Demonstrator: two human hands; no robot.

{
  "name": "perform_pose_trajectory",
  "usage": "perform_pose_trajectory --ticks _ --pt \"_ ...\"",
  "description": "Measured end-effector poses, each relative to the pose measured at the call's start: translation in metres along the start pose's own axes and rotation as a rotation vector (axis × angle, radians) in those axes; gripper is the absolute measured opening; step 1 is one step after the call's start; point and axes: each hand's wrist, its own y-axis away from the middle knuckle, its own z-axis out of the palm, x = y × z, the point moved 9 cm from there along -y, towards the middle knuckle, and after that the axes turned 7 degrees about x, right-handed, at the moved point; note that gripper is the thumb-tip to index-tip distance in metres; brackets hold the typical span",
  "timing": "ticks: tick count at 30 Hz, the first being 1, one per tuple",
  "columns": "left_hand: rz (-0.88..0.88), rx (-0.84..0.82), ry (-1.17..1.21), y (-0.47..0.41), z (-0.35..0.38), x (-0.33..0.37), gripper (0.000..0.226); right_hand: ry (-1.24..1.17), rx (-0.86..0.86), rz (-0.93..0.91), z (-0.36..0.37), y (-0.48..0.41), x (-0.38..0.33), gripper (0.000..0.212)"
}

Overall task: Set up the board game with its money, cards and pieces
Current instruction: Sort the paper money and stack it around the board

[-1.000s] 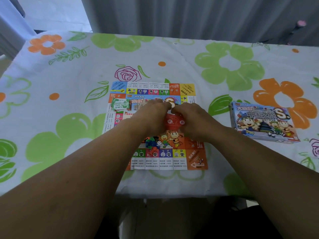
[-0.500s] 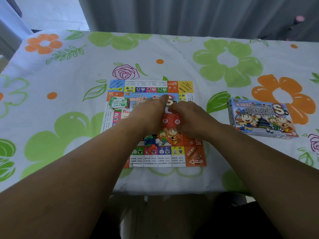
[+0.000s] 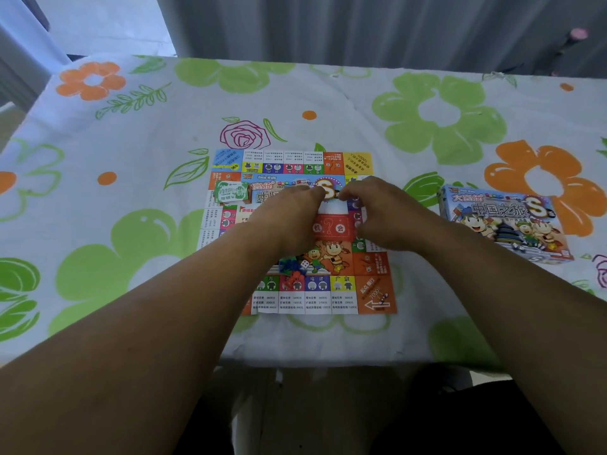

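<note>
Red cards [image 3: 330,228] sit central on the board [image 3: 374,290], left hand [image 3: 289,218] and right hand [image 3: 382,215] flanking them. Both palms face down, fingertips curled, pinching the stack's far edge.

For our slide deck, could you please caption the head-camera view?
Left hand and right hand pinch a red card pack over the game board, game box to its right.

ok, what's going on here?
A person is setting up a board game. The left hand and right hand hold a red card stack over the middle of the board. A green money stack lies at its far left, with coloured pieces and a die near its front. The game box sits to the right.
</note>
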Motion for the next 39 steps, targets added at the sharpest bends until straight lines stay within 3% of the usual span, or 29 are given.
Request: perform_pose_trajectory --ticks 9,17,24,32,39 --pt "-0.035 -0.016 -0.021 0.0 0.0 0.004 0.061 -0.002 -0.032 0.018 0.016 0.002 0.0 0.061" --pt "-0.031 0.007 -0.037 -0.003 0.002 0.002 0.058 0.087 0.032 -0.103 0.019 -0.001 -0.007 0.041" --pt "-0.006 0.0 -0.046 -0.002 0.002 0.003 0.052 0.1 0.0 -0.135 0.025 0.0 -0.008 0.048" --pt "0.0 -0.007 -0.06 -0.002 0.003 0.005 0.041 0.109 0.039 -0.216 0.023 0.002 -0.018 0.035" --pt "0.007 0.018 -0.032 -0.003 0.003 0.004 0.041 0.107 0.032 -0.209 0.022 0.004 -0.024 0.047"
